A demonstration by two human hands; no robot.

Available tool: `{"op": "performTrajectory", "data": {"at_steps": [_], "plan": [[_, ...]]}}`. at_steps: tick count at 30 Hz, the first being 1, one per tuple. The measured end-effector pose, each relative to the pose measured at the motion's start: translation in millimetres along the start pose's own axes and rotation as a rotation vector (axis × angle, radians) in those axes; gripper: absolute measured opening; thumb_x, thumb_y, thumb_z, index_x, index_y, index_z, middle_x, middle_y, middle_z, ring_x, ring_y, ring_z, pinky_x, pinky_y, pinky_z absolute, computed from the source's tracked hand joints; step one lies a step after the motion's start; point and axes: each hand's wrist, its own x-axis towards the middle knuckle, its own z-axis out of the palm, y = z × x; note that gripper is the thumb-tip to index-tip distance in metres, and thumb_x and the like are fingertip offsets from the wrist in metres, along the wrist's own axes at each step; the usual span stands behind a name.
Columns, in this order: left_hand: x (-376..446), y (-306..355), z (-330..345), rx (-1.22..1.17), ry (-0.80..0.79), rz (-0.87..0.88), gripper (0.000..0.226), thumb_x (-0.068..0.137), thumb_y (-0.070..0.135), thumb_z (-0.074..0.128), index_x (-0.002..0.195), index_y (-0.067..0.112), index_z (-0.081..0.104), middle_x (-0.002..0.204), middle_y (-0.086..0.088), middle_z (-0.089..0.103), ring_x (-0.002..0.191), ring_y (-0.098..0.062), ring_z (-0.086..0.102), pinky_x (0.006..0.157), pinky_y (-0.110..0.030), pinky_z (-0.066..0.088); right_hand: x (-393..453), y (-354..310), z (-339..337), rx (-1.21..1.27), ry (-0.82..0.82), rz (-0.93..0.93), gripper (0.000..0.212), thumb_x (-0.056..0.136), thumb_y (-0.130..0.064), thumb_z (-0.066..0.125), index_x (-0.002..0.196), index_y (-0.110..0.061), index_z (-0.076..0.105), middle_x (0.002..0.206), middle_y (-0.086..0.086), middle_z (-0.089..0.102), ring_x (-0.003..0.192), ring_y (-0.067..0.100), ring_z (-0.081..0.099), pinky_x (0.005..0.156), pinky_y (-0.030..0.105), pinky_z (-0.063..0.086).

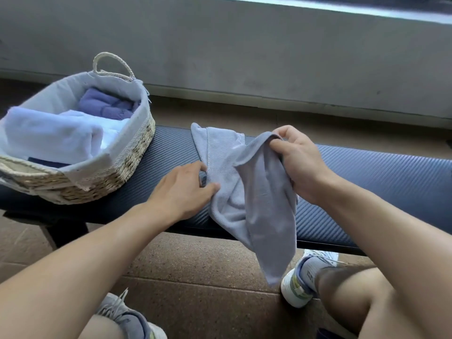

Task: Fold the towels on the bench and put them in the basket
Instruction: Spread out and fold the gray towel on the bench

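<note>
1. Nearest, below both hands, two knees and two sneakers [299, 287] rest on the brown tiled floor [195, 260].
2. The left hand [182, 192] lies low on the near part of the table [381, 172], its thumb and fingers pinched together on the left edge of the grey towel [259, 192].
3. The right hand [299, 157], just right of the left one and raised a little higher, has its fingers curled round a bunched upper corner of the same towel.
4. From the right hand the towel hangs down over the table's near edge toward the floor; beyond the left hand its far corner lies flat on the dark padded top.
5. Left of the left hand and farther back, the woven basket [132, 162] stands on the table, holding white towels [53, 135] and a purple towel [105, 104].
6. Farthest off, beyond both hands, a grey concrete wall [244, 50] runs across.
</note>
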Motion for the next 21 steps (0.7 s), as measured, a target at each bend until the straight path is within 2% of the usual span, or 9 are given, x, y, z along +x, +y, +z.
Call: {"op": "performTrajectory", "data": {"at_steps": [3, 6, 7, 9, 11, 13, 16, 19, 21], "plan": [[-1, -2, 0, -0.085, 0.102, 0.015, 0.043, 0.088, 0.052, 0.066, 0.124, 0.029, 0.061, 0.106, 0.013, 0.063, 0.106, -0.013, 0.061, 0.093, -0.037, 0.049, -6, -8, 4, 0.179, -0.001, 0.052, 0.008, 0.096, -0.01, 0.056, 0.09, -0.014, 0.06, 0.081, 0.007, 0.062, 0.077, 0.021, 0.058, 0.069, 0.036, 0.048], [-3, 6, -3, -0.41, 0.183, 0.121, 0.029, 0.092, 0.051, 0.064, 0.108, 0.028, 0.071, 0.103, 0.017, 0.068, 0.1, -0.001, 0.063, 0.093, -0.032, 0.05, -13, -13, 8, 0.227, -0.028, 0.055, 0.005, 0.095, -0.009, 0.058, 0.091, -0.012, 0.061, 0.082, 0.009, 0.06, 0.076, 0.021, 0.056, 0.065, 0.032, 0.046], [-5, 11, -4, -0.542, 0.149, 0.155, 0.032, 0.092, 0.055, 0.061, 0.104, 0.028, 0.073, 0.102, 0.016, 0.072, 0.1, -0.001, 0.064, 0.093, -0.031, 0.05, -14, -12, 9, 0.208, -0.041, 0.041, 0.008, 0.093, -0.01, 0.06, 0.088, -0.015, 0.06, 0.079, 0.008, 0.059, 0.073, 0.019, 0.055, 0.063, 0.031, 0.045], [-9, 18, -4, -0.776, 0.04, 0.187, 0.042, 0.089, 0.06, 0.058, 0.099, 0.022, 0.076, 0.101, 0.006, 0.076, 0.101, -0.01, 0.068, 0.097, -0.035, 0.051, -17, -11, 10, 0.149, -0.073, -0.005, 0.018, 0.091, -0.007, 0.062, 0.081, -0.02, 0.056, 0.071, 0.004, 0.062, 0.064, 0.015, 0.056, 0.059, 0.029, 0.045], [-10, 21, -2, -0.916, 0.002, 0.199, 0.035, 0.09, 0.046, 0.065, 0.096, 0.013, 0.076, 0.097, -0.007, 0.077, 0.094, -0.017, 0.07, 0.097, -0.041, 0.052, -19, -10, 10, 0.094, -0.149, -0.054, 0.021, 0.091, 0.001, 0.064, 0.089, -0.019, 0.056, 0.085, 0.01, 0.074, 0.072, 0.017, 0.066, 0.067, 0.032, 0.054], [-11, 23, 0, -0.958, 0.027, 0.2, 0.023, 0.094, 0.03, 0.068, 0.092, 0.008, 0.074, 0.092, -0.012, 0.076, 0.086, -0.018, 0.068, 0.094, -0.045, 0.052, -20, -10, 7, -0.07, -0.243, -0.112, 0.028, 0.088, 0.006, 0.064, 0.104, -0.016, 0.06, 0.1, 0.01, 0.076, 0.084, 0.017, 0.071, 0.082, 0.034, 0.056], [-12, 24, 0, -0.981, 0.031, 0.172, 0.026, 0.097, 0.028, 0.065, 0.092, 0.004, 0.072, 0.093, -0.019, 0.074, 0.086, -0.021, 0.067, 0.096, -0.053, 0.052, -22, -6, 6, -0.316, -0.36, -0.149, 0.03, 0.083, 0.0, 0.072, 0.104, -0.021, 0.069, 0.099, 0.0, 0.076, 0.086, 0.009, 0.071, 0.082, 0.029, 0.056], [-11, 23, 2, -0.955, -0.089, 0.089, 0.046, 0.101, 0.048, 0.053, 0.097, 0.008, 0.074, 0.093, -0.005, 0.076, 0.09, -0.018, 0.071, 0.094, -0.045, 0.055, -22, -5, 8, -0.328, -0.271, -0.186, 0.012, 0.087, -0.01, 0.074, 0.087, -0.021, 0.071, 0.08, -0.008, 0.074, 0.074, 0.002, 0.066, 0.07, 0.022, 0.052], [-10, 21, 8, -0.713, -0.108, 0.073, 0.046, 0.099, 0.055, 0.05, 0.101, 0.016, 0.074, 0.097, 0.002, 0.077, 0.095, -0.015, 0.07, 0.092, -0.038, 0.054, -17, -5, 6, -0.265, -0.123, -0.207, 0.015, 0.089, -0.01, 0.071, 0.083, -0.024, 0.07, 0.076, -0.01, 0.073, 0.071, 0.002, 0.064, 0.066, 0.023, 0.05]]}}
